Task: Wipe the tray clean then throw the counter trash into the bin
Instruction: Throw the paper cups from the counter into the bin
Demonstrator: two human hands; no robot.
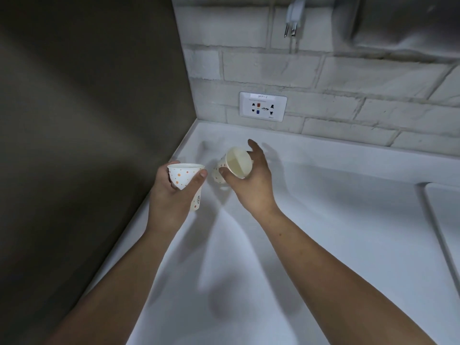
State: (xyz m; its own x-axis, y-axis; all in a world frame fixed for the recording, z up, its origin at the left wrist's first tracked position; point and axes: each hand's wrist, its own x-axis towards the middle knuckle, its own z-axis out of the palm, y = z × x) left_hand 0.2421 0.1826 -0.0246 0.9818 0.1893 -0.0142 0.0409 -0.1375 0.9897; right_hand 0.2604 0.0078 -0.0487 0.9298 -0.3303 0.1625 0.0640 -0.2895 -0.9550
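My left hand [169, 192] grips a white paper cup with orange dots [183, 174], held upright above the counter's left edge. A second paper piece [196, 201] sticks out below that hand, under the cup. My right hand [251, 180] holds another dotted paper cup [236, 163], tipped so that its open mouth faces me; thumb and fingers curl round its rim. Both cups hang in the far left corner of the white counter [311, 232]. No tray or bin shows in this view.
A dark wall panel [87, 120] borders the counter on the left. A white brick wall with a socket plate [263, 106] stands behind. A raised white edge, perhaps a sink rim [443, 207], lies at the right. A plug [293, 18] hangs above.
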